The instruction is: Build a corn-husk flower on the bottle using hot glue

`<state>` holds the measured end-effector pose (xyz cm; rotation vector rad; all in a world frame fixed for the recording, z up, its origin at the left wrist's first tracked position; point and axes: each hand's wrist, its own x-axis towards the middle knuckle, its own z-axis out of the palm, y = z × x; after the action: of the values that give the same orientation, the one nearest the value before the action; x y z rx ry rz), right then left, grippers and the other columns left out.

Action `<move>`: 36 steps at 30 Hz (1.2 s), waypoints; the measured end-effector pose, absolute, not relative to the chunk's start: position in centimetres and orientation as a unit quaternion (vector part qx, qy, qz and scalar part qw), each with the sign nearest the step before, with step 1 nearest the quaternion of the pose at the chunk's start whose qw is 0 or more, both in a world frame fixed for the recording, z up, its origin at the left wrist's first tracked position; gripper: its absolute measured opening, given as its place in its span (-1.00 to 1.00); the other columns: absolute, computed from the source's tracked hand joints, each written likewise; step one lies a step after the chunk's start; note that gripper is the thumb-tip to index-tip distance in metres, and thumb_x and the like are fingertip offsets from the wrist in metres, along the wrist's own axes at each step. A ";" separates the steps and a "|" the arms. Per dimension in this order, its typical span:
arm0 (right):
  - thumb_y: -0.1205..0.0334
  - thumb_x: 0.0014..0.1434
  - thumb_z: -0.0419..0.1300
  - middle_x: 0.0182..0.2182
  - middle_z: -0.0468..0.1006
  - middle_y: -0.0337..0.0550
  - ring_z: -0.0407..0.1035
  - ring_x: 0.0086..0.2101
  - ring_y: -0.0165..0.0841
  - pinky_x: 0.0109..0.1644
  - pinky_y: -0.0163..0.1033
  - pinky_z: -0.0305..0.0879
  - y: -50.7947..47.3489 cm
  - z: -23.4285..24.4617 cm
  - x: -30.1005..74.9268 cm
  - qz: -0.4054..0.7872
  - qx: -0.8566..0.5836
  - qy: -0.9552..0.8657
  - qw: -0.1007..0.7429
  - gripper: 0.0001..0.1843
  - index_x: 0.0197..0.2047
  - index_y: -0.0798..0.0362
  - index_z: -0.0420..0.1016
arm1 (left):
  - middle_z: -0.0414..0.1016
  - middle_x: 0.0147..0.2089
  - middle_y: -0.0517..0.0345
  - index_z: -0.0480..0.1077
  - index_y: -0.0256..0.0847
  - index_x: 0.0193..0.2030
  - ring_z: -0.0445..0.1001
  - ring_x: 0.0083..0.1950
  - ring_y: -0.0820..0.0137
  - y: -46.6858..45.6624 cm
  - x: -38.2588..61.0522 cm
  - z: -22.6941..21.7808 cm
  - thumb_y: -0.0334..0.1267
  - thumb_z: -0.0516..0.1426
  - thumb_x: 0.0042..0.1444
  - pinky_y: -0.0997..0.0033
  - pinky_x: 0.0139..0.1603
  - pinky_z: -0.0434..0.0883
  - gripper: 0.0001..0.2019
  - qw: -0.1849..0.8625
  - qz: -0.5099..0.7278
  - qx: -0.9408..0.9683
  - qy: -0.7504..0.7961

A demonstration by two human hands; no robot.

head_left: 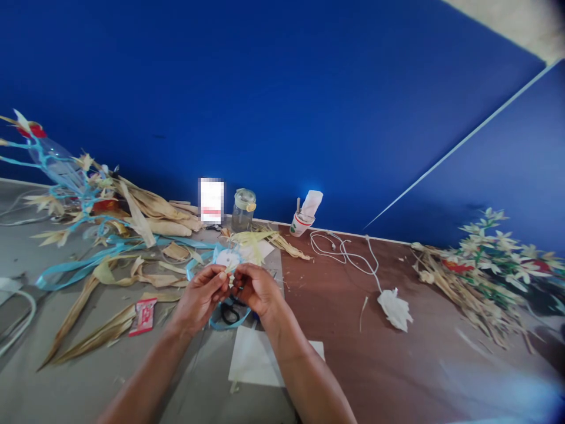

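Observation:
Over the middle of the table, my left hand [199, 295] and my right hand [258, 290] meet with fingers pinched around a small pale husk piece [230, 274]. My fingers cover much of it, so its full shape cannot be made out. Just behind the fingertips is a white tape roll [226, 257] with light blue ribbon around it. Black scissor handles [229, 313] show below my hands beside a loop of blue ribbon [241, 323]. Under my right forearm lies a white paper sheet [251, 356].
Dried husk strips [121, 274] and blue ribbon [75, 272] spread across the left, near a red packet [143, 317]. Against the blue wall stand a lidded jar [243, 211] and a paper cup [301, 225]. A white cable [348, 254] and husk flowers [498, 250] lie to the right.

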<state>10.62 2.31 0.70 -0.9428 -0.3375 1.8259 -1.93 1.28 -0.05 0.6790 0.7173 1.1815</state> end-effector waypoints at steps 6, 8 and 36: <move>0.10 -0.09 0.25 -0.65 0.30 -0.35 0.15 -0.63 -0.53 -0.52 -0.38 0.09 1.8 2.7 12.0 0.668 -0.465 -0.235 0.531 -0.75 -0.54 0.11 0.35 | 0.31 -0.63 0.32 0.40 -0.24 -0.40 0.08 -0.67 0.66 1.5 -2.2 0.0 -0.25 0.29 -0.08 0.58 -0.59 0.12 -0.84 0.728 0.533 0.295 0.315; 0.07 -0.02 0.22 -0.64 0.30 -0.34 0.17 -0.59 -0.50 -0.47 -0.36 0.11 0.8 3.5 13.2 0.575 -0.522 -0.371 0.510 -0.74 -0.50 0.11 0.39 | 0.30 -0.64 0.33 0.40 -0.24 -0.41 0.08 -0.68 0.66 1.5 -2.2 0.0 -0.26 0.28 -0.08 0.58 -0.60 0.11 -0.84 0.726 0.536 0.297 0.310; 0.46 -0.03 0.08 -0.01 0.33 0.11 0.36 -0.07 -0.15 0.05 -0.11 0.29 -7.5 -3.8 19.4 0.189 -0.678 -0.666 0.246 -0.51 0.03 0.11 0.36 | 0.24 -0.64 0.35 0.39 -0.26 -0.44 0.05 -0.67 0.68 1.7 -2.5 0.2 -0.23 0.27 -0.06 0.58 -0.57 0.13 -0.83 0.714 0.548 0.314 0.301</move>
<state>19.40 -7.45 -3.78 -1.8503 -1.8186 0.5167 -2.55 1.66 0.16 0.6954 0.6674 1.2148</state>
